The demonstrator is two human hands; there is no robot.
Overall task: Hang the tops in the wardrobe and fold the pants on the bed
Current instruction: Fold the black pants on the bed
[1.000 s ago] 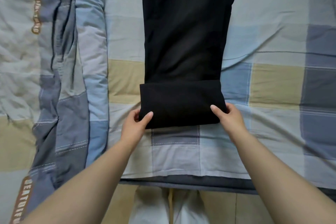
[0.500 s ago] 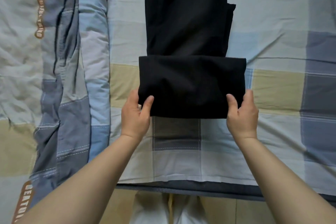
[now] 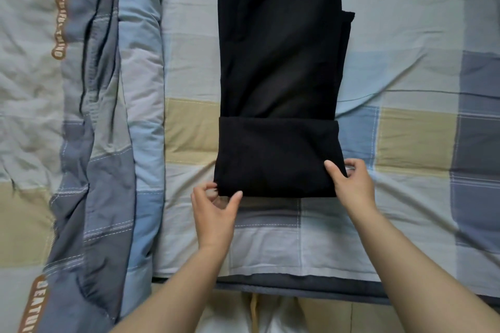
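Note:
Black pants [image 3: 278, 62] lie lengthwise on the checked bed sheet [image 3: 411, 143], running away from me. Their near end is folded over into a thick flat band [image 3: 276, 157]. My left hand [image 3: 213, 213] is at the band's near left corner, with curled fingers and thumb pinching the fabric edge. My right hand [image 3: 351, 184] holds the near right corner, thumb on top and fingers round the side. No tops are in view.
A rolled blue, grey and beige quilt [image 3: 102, 116] lies along the left of the bed. The bed's front edge [image 3: 297, 282] runs just before my body. Open sheet lies to the right of the pants.
Half a second ago both hands held the folded band lifted off the sheet. It now lies flat on the bed again, with my hands still at its near corners.

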